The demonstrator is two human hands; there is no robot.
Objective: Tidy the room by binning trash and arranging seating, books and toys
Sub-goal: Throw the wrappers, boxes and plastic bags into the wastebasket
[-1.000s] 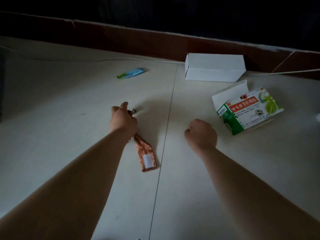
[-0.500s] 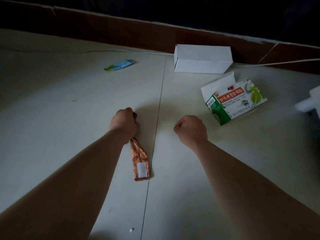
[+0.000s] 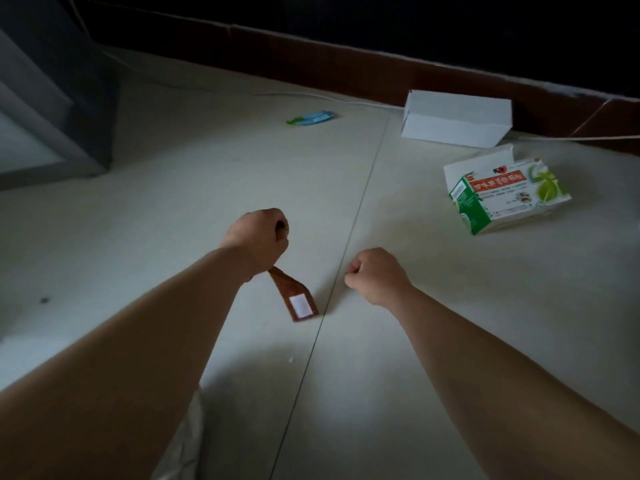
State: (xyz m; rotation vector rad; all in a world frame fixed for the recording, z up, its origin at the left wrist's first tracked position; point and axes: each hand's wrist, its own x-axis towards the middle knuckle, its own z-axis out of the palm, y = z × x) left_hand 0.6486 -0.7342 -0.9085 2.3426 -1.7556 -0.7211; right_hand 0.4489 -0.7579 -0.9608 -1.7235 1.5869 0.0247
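Hands: the left hand (image 3: 258, 237) is clenched round the top of a brown foil wrapper (image 3: 294, 299); the right hand (image 3: 375, 275) is curled into a fist with nothing in it, hovering just right of the tile joint.
Floor (image 3: 173, 202): pale tiles, with one dark tile joint (image 3: 346, 244) running from the far edge toward the near edge between the two hands.
Grey frame (image 3: 52, 109): stands at the floor's far left corner, dark and hard to make out.
Skirting (image 3: 346, 64): a reddish-brown strip along the floor's far edge, below a black wall.
White box (image 3: 457, 119): closed and plain, lying at the far edge against the skirting, right of the joint.
Green box (image 3: 505, 195): printed green and white with a red band, flap open, lying near the right edge, just in front of the white box and apart from it.
Brown foil wrapper: hangs down from the left fist, a white label near its lower end, just left of the joint; whether its tip touches the floor I cannot tell.
Blue wrapper (image 3: 311, 117): small, with a green tip, lying flat near the far edge, left of the white box.
Cable (image 3: 311, 95): thin and white, running along the far edge toward the white box.
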